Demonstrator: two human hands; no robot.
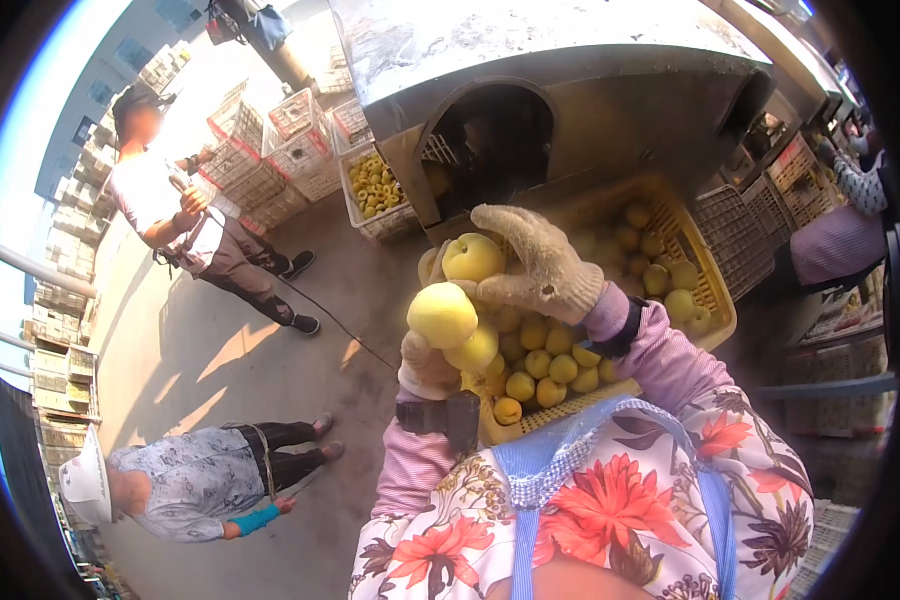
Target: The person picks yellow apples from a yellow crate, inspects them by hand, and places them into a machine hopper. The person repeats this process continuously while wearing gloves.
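Yellow peaches fill a yellow plastic crate (562, 411) close in front of my body. Above its left side my gloved left hand (429, 367) holds yellow peaches (442, 315), one of them large and near the camera. My right hand (544, 262), in a worn knit glove, is curved around another yellow peach (473, 257) just beyond, thumb and fingers on its side. The two hands are close together. Part of the left hand's fingers is hidden behind the fruit. A second yellow crate (709, 277) with peaches stands to the right.
A metal machine (607, 135) with a dark arched opening stands ahead. Left of it is a white crate (379, 225) of cut fruit, with stacked crates (292, 142) behind. Two people stand on the left, and a dark cable (337, 322) crosses the floor. Another person sits at the right edge.
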